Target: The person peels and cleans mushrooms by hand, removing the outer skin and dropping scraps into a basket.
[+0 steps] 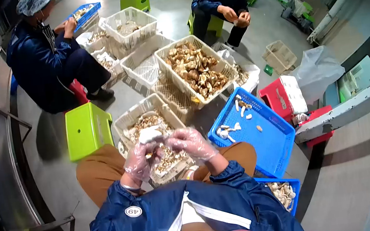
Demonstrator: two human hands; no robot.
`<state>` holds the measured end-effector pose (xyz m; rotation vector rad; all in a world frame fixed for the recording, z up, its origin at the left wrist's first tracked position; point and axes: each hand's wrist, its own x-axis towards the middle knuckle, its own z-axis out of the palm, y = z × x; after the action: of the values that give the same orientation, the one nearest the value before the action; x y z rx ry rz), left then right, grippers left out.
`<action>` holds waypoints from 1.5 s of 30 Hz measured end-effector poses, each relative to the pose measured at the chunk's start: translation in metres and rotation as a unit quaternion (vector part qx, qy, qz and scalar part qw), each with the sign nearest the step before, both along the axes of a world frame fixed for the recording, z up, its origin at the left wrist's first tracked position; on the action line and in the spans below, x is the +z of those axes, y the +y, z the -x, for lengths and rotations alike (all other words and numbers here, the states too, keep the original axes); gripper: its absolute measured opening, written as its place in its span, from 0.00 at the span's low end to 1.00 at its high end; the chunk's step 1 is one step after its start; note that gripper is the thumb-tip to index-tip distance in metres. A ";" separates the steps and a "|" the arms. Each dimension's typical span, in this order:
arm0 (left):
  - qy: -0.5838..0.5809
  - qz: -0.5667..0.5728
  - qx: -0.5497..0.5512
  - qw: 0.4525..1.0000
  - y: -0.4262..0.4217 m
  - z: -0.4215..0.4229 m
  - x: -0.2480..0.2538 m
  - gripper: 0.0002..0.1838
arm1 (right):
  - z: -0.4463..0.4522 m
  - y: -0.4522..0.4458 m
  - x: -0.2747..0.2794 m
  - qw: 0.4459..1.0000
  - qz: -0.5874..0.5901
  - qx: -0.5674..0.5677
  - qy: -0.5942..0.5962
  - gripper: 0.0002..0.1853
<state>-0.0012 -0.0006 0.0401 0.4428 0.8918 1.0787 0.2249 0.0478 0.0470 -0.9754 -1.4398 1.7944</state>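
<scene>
My left hand (140,160), in a clear plastic glove, is closed around what looks like a pale mushroom, mostly hidden by the fingers. A bright white piece (150,134) shows just beyond its fingertips; I cannot tell whether it is held. Close by on the right, my gloved right hand (192,143) has its fingers pinched together, and whatever is in them is hidden. Both hands are above a cream plastic crate (122,119) between my knees, which contains many small brown and white mushroom pieces (172,157).
A blue tray (271,141) with several mushrooms lies to the right, a smaller blue tray (295,190) below it. Ahead stands a crate of brown mushrooms (195,69). Two people in dark jackets sit beyond. A green stool (85,129) is at left, a red stool (275,98) at right.
</scene>
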 end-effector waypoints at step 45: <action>-0.129 0.040 -0.191 0.972 0.001 0.034 -0.008 0.13 | -0.008 0.002 0.042 0.882 -0.452 0.089 -0.104 0.07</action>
<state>-0.0353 0.0003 0.0316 0.3772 0.5878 0.7232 0.2330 0.0494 0.0887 -0.5398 -2.2387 0.8982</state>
